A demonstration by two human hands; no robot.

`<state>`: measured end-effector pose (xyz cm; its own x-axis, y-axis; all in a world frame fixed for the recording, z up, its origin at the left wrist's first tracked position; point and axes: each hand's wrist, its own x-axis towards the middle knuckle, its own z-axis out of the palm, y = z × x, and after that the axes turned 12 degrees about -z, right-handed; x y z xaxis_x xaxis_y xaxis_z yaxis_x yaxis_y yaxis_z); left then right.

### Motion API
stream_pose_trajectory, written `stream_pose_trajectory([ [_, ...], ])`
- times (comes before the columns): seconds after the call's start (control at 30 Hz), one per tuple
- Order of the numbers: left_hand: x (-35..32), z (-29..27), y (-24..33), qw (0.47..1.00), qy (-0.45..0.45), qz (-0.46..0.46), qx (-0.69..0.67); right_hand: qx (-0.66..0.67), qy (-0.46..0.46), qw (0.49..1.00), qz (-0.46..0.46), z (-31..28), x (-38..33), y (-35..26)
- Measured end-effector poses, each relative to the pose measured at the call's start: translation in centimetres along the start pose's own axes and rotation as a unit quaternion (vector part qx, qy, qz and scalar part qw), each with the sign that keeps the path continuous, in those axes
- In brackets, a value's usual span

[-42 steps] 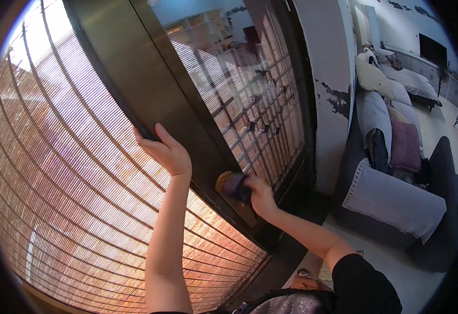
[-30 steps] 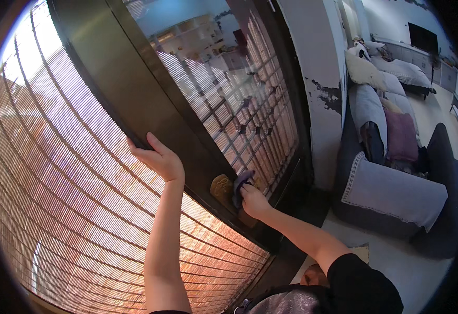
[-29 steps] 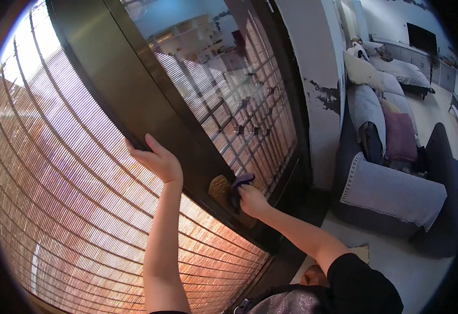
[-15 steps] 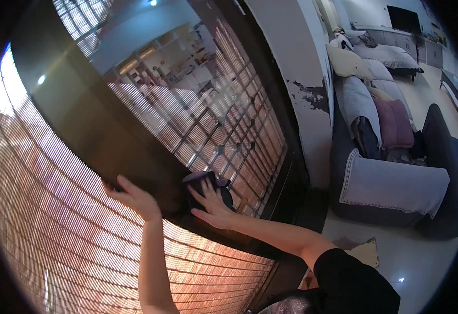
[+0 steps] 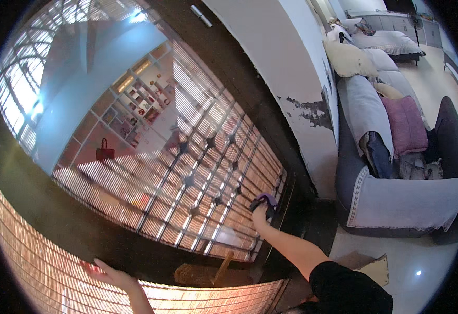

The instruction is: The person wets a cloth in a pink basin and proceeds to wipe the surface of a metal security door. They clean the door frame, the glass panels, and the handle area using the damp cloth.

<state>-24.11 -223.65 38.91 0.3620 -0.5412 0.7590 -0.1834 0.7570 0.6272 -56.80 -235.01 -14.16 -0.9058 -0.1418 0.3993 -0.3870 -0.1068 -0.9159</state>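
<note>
Wiping the glass door [image 5: 150, 141]: purple cloth [image 5: 264, 201] is clutched in right hand [image 5: 260, 213] at door's lower right; left hand [image 5: 111, 273], open, is braced below it. Even pressure is advised.

A purple cloth [image 5: 264, 200] is showing under the right hand [image 5: 261, 211], against a window [image 5: 187, 172] that is glowing orange-pink through fine horizontal slats crossed by a dark grid with small dark diamond knots. The window's frame [image 5: 46, 209] is reading near-black, and the blind [image 5: 30, 272] at the near left is shining striped amber. At the far right a grey sofa [image 5: 396, 199] is carrying a pink cushion [image 5: 404, 125] and a cream one [image 5: 349, 58], beside a white wall [image 5: 292, 68] with dark peeling patches.
</note>
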Motion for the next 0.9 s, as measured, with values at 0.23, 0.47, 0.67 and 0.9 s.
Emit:
stream_pose_trajectory([
  [0.23, -2.3, 1.5, 3.8, 0.906, -0.153, 0.343, 0.195, 0.026, -0.098, 0.905, -0.413, -10.1, 10.0, -41.9],
  [0.47, -5.1, 8.9, 3.3, 0.815, -0.266, 0.409, 0.311, -0.129, 0.065, 0.962, -0.23, -11.6, 11.0, -24.9],
  [0.67, -6.3, 9.9, 0.9, 0.786, -0.271, 0.44, 0.339, -0.076, -0.083, 0.992, 0.063, -6.1, 8.3, -5.9],
  [0.9, -6.8, 9.8, -0.2, 0.763, -0.268, 0.47, 0.353, -0.025, -0.02, 0.91, -0.413, -12.9, 22.3, -32.2],
])
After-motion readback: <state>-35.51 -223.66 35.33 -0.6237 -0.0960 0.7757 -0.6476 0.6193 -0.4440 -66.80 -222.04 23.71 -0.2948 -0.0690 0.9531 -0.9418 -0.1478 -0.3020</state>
